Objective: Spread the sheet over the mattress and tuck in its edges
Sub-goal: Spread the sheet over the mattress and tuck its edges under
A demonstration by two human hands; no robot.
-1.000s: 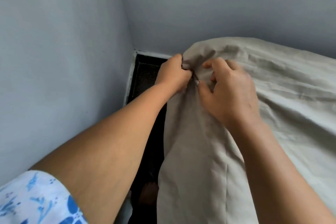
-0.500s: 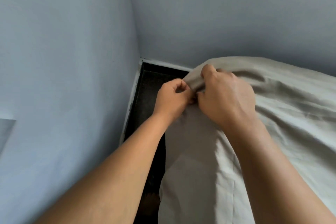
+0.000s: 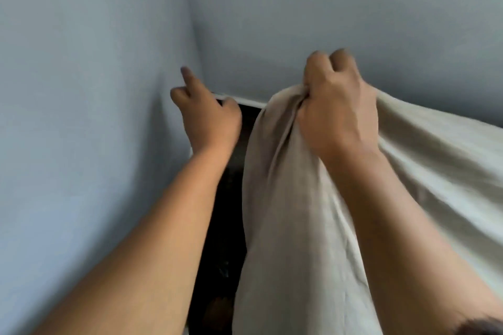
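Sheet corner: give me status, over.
Right hand grips bunched sheet corner, lifted. Left hand free, holding nothing, near the wall. Corner untucked; dark gap at the wall, nothing seen blocking.

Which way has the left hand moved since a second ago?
Yes: the left hand left the sheet and moved leftward toward the wall corner.
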